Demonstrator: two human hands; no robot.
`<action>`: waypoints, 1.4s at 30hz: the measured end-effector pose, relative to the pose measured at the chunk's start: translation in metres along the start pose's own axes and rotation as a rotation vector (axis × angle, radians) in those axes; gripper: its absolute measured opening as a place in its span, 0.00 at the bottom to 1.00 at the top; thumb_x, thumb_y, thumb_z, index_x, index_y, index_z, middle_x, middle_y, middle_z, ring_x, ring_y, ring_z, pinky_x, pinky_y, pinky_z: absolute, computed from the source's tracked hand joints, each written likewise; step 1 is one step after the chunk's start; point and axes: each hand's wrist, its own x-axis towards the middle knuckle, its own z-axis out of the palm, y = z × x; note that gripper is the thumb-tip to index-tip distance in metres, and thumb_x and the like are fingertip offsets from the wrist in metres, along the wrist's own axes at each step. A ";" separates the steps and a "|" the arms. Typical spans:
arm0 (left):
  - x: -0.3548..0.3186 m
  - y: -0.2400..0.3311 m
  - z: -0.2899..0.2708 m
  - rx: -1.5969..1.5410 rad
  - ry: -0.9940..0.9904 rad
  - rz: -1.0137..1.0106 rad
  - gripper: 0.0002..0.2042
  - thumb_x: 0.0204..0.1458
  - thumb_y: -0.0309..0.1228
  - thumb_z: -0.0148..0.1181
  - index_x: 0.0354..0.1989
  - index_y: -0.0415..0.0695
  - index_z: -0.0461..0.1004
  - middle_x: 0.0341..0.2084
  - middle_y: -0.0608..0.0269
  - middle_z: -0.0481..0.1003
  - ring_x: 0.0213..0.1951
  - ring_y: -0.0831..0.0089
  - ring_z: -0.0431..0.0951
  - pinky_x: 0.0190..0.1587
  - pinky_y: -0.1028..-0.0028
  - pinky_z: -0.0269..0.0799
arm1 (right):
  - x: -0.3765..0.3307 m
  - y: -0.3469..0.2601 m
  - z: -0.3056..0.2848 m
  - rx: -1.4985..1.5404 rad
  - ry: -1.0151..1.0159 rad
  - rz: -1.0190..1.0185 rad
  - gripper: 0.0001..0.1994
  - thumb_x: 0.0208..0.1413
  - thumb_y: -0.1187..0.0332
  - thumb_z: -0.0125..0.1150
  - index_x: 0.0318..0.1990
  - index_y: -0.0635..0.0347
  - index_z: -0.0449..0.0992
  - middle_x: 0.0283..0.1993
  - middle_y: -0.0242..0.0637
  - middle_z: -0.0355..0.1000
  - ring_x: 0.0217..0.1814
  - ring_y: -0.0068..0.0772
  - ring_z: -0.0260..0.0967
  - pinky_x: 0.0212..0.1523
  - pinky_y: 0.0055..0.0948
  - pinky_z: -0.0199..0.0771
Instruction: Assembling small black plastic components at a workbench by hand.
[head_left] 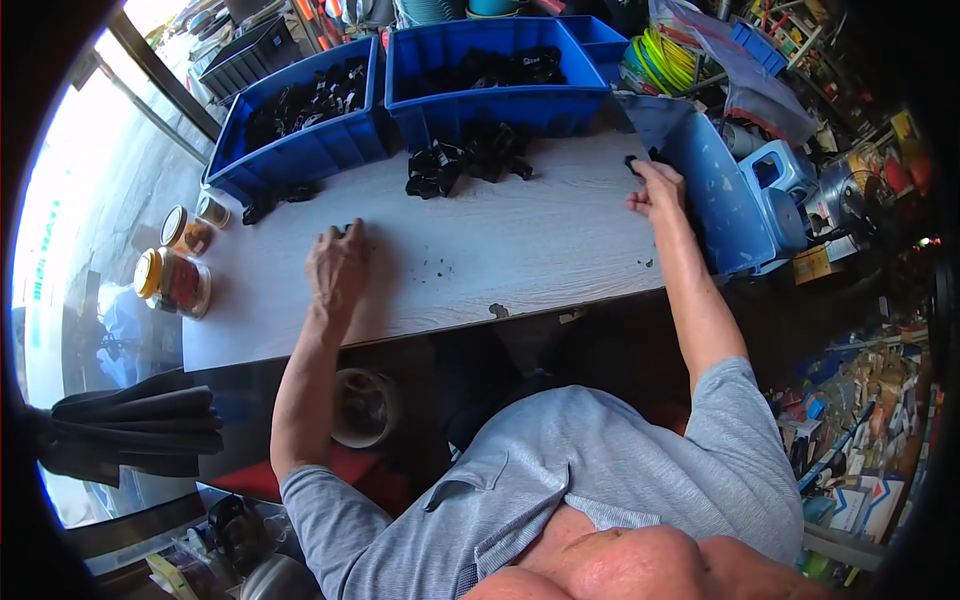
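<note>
Left hand (335, 262) is placed toward 9 o'clock from the middle of the white table (555, 225), its fingers bent and tips lowered at a small dark piece (346, 229); whether that piece is pinched cannot be told. Farther toward 9 o'clock, the table's left edge is lined by jars (186, 234), and some room is left between them and the hand. From 10 to 1 o'clock, the far edge is closed off by a left blue bin (310, 158) and a right blue bin (500, 112), both loaded with black pieces, and a loose heap (436, 170) is set before them. At 6 o'clock, the near edge is crossed by the left forearm. Between the hands, a wide stretch is dotted with crumbs (440, 269).

Right hand (656, 188) is held near 2 o'clock, just beside a light blue bin (727, 205), so little room is left toward 3 o'clock. One finger is stretched toward 11 o'clock, a black piece (630, 161) seen at its tip; a pinch cannot be confirmed. Both pieces' long axes are too small to be read.
</note>
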 end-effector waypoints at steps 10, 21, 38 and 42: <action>-0.001 0.062 -0.036 -0.295 -0.229 0.105 0.19 0.52 0.36 0.65 0.51 0.40 0.76 0.33 0.46 0.77 0.37 0.51 0.80 0.41 0.56 0.76 | -0.041 -0.001 0.057 -0.213 -0.475 -0.035 0.16 0.53 0.61 0.72 0.47 0.54 0.78 0.19 0.30 0.65 0.17 0.26 0.70 0.19 0.30 0.79; -0.007 0.068 -0.032 -0.255 -0.126 0.126 0.15 0.55 0.34 0.64 0.50 0.42 0.77 0.36 0.52 0.77 0.40 0.53 0.77 0.42 0.57 0.76 | -0.066 -0.004 0.113 -0.515 -0.541 -0.095 0.12 0.55 0.61 0.70 0.44 0.54 0.80 0.22 0.32 0.71 0.16 0.24 0.68 0.15 0.27 0.75; 0.006 0.083 0.003 -0.476 0.196 0.062 0.08 0.58 0.33 0.60 0.40 0.44 0.80 0.34 0.55 0.78 0.39 0.54 0.77 0.40 0.58 0.75 | -0.068 -0.008 0.133 -0.622 -0.505 -0.374 0.24 0.51 0.69 0.67 0.58 0.47 0.77 0.23 0.35 0.74 0.14 0.23 0.69 0.14 0.26 0.72; 0.013 0.078 0.003 -0.496 0.066 -0.020 0.09 0.57 0.34 0.62 0.39 0.43 0.82 0.35 0.54 0.80 0.40 0.53 0.79 0.43 0.59 0.75 | -0.065 -0.004 0.134 -0.618 -0.490 -0.399 0.19 0.51 0.66 0.68 0.53 0.52 0.80 0.24 0.37 0.75 0.15 0.24 0.69 0.15 0.26 0.72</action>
